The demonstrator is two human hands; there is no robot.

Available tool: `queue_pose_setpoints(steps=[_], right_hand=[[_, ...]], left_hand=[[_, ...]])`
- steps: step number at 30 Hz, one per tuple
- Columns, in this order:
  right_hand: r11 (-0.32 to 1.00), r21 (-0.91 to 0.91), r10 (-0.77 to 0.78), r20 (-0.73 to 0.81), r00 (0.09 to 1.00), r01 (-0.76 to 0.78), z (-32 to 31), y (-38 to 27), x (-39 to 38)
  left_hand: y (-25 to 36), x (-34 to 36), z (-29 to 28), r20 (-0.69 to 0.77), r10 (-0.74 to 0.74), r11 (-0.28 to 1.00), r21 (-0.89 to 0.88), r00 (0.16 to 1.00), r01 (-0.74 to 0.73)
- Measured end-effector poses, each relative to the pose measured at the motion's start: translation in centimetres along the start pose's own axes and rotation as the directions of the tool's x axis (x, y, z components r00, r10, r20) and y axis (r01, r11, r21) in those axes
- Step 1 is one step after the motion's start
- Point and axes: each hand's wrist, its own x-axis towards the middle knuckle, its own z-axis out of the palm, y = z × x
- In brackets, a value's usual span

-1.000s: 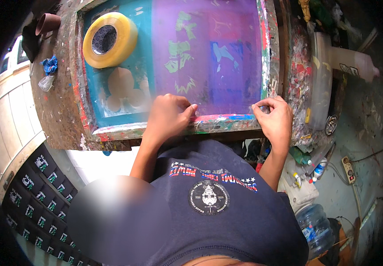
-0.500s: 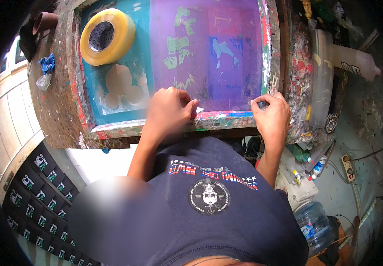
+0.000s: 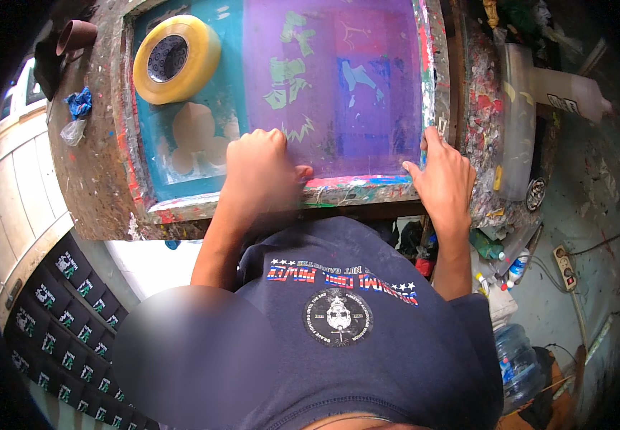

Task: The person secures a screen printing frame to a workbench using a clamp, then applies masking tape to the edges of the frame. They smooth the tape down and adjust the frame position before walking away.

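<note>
A screen-printing frame (image 3: 367,188) with a paint-stained border lies on the worktable. Its mesh is teal on the left and purple (image 3: 310,143) on the right, with pale green design shapes. My left hand (image 3: 256,161) rests at the near edge of the mesh, fingers curled and thumb pointing right; part of it is blurred, and anything inside is hidden. At the near right corner my right hand (image 3: 446,175) touches the frame, thumb and forefinger spread apart, nothing visible between them. A roll of clear yellowish tape (image 3: 202,61) lies on the teal part.
The worktable (image 3: 98,193) is paint-spattered. On its left are a brown cup (image 3: 75,37) and a crumpled blue wrapper (image 3: 78,103). Translucent plastic bottles (image 3: 518,136) lie to the right. A power strip (image 3: 564,266) and a large water bottle (image 3: 516,362) are lower right.
My right hand has opened from a pinch and spread its fingers over the frame's corner. My left hand has shifted slightly left and up, its fingers more curled.
</note>
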Motion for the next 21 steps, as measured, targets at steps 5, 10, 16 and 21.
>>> queue_pose_setpoints(steps=[5, 10, 16, 21], right_hand=[[0.907, 0.104, -0.403, -0.065, 0.913, 0.408, -0.4, -0.3, 0.9], [0.859, 0.232, -0.486, 0.098, 0.868, 0.455, 1.0, -1.0, 0.0], [0.814, 0.083, -0.575, -0.027, 0.818, 0.575, 1.5, 0.3, -2.6], [0.835, 0.044, -0.549, 0.134, 0.825, 0.548, -0.1, -1.1, -2.5]], left_hand=[[0.1, 0.4, 0.0, -0.191, 0.254, 0.96, -0.067, 0.948, -0.27], [2.2, -0.3, 3.7, -0.092, 0.572, 0.773, -0.272, 0.815, -0.573], [2.0, -2.0, 5.6, -0.191, 0.573, 0.78, -0.174, 0.797, -0.602], [0.5, -3.8, 5.6, -0.211, 0.543, 0.808, -0.134, 0.813, -0.574]])
